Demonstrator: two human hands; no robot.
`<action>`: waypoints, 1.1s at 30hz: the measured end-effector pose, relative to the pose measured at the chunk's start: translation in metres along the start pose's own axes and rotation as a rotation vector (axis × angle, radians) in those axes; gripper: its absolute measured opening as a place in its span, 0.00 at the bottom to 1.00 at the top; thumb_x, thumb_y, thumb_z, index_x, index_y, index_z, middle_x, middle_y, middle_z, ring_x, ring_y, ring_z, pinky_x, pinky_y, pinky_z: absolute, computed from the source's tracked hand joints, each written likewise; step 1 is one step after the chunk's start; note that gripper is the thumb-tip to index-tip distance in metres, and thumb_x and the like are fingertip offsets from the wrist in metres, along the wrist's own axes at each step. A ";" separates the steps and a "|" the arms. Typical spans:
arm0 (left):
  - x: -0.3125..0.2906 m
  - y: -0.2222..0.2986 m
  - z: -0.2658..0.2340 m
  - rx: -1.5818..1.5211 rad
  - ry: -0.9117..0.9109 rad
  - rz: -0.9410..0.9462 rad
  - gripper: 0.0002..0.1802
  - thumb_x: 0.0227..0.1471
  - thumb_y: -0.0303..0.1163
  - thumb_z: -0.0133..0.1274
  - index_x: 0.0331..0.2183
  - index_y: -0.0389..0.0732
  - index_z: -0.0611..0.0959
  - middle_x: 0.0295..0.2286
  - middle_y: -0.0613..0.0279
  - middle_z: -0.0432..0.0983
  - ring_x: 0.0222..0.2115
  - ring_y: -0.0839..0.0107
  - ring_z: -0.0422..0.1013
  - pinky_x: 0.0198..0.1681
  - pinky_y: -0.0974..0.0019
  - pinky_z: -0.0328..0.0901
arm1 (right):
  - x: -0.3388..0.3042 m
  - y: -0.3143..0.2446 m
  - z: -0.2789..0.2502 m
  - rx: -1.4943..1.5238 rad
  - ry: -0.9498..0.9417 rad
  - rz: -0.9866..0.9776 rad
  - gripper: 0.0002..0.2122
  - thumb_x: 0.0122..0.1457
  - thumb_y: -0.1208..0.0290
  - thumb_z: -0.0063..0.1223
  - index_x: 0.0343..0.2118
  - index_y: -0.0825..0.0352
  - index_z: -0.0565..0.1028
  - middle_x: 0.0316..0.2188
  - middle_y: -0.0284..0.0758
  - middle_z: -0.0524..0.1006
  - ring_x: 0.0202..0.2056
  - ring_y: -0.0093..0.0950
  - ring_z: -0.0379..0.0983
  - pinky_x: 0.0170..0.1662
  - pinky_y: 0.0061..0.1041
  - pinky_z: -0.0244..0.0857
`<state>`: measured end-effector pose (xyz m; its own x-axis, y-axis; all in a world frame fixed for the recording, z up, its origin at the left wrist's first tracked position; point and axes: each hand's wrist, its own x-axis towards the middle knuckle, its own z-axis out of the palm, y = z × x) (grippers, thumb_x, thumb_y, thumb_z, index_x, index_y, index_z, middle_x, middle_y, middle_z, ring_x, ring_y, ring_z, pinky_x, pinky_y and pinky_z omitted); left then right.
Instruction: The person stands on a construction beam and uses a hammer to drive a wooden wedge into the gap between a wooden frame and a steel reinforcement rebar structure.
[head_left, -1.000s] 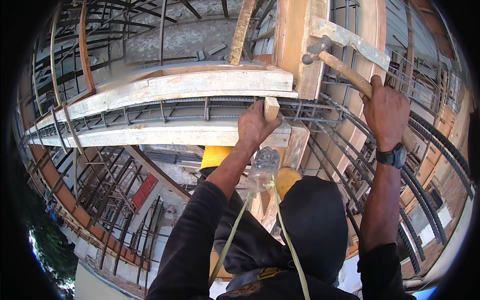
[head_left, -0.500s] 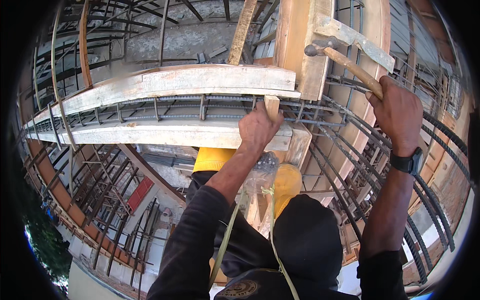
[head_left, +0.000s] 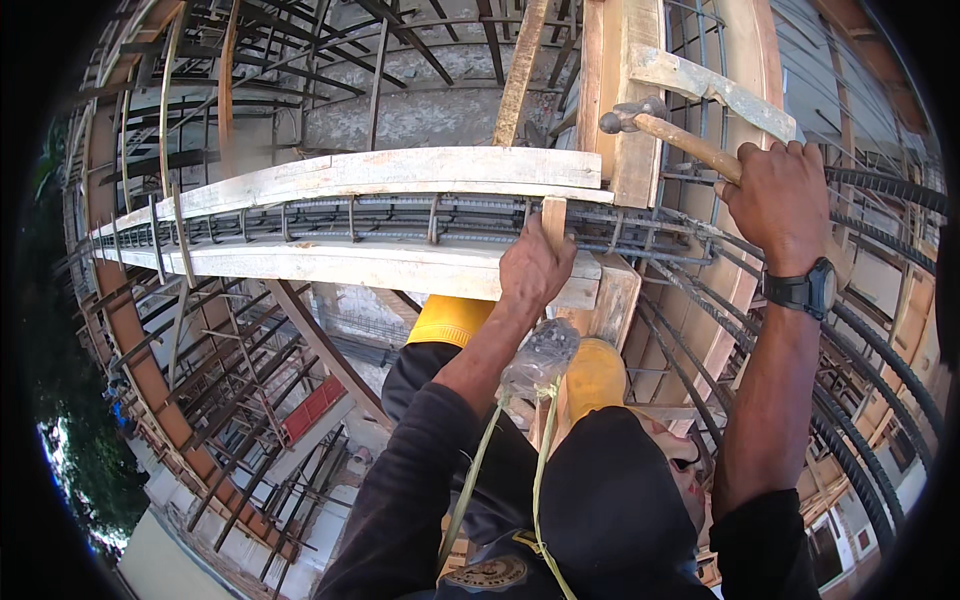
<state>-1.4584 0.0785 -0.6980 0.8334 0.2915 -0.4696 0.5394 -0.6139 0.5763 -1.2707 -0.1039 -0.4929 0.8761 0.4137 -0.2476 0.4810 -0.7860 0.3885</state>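
My left hand (head_left: 533, 270) is closed round a short wooden strip (head_left: 554, 222) standing at the right end of a long beam form. Its fingers reach past the edge of the near whitish board (head_left: 350, 268). Across the gap runs the far whitish board (head_left: 400, 175), with a cage of ribbed steel bars (head_left: 375, 222) between the two. Raised at the right, my right hand (head_left: 778, 205) grips the wooden handle of a hammer (head_left: 695, 148). The hammer's dark metal head points left, apart from the strip. Below my left hand hangs a clear plastic bag (head_left: 540, 362) of what look like nails.
Yellow boots (head_left: 450, 320) show below the near board. An upright timber form (head_left: 637, 110) with a crosspiece (head_left: 715, 88) stands at the back right. Thick rebars (head_left: 880, 385) stick out at the right. Beneath lies a framework of poles and beams (head_left: 325, 345).
The whole view has shifted, so the beam form sits slightly farther right. The hammer and my right hand have come a little lower and left. My left hand still holds the strip.
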 end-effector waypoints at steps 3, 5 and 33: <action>-0.005 0.001 -0.014 0.047 0.081 0.001 0.29 0.53 0.47 0.58 0.45 0.32 0.71 0.29 0.34 0.80 0.29 0.38 0.78 0.35 0.44 0.72 | 0.000 0.005 -0.002 0.068 -0.068 0.048 0.14 0.51 0.58 0.67 0.35 0.62 0.81 0.30 0.41 0.83 0.37 0.40 0.78 0.50 0.39 0.64; -0.007 -0.017 -0.028 0.083 0.165 0.000 0.28 0.53 0.47 0.58 0.44 0.33 0.71 0.28 0.35 0.80 0.27 0.38 0.77 0.33 0.44 0.72 | 0.001 0.000 -0.006 0.119 -0.087 0.089 0.14 0.52 0.58 0.66 0.36 0.62 0.82 0.31 0.42 0.83 0.38 0.40 0.79 0.50 0.40 0.64; 0.010 -0.106 -0.093 0.119 0.355 -0.004 0.24 0.59 0.42 0.57 0.40 0.31 0.69 0.30 0.30 0.75 0.35 0.34 0.72 0.40 0.40 0.67 | 0.016 -0.153 0.039 1.379 -0.063 -0.154 0.21 0.64 0.55 0.60 0.40 0.74 0.77 0.21 0.34 0.72 0.25 0.21 0.65 0.30 0.27 0.61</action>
<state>-1.4963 0.2145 -0.7013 0.8326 0.5170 -0.1986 0.5422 -0.6875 0.4831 -1.3317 0.0046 -0.5905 0.7971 0.5447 -0.2606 0.1182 -0.5640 -0.8172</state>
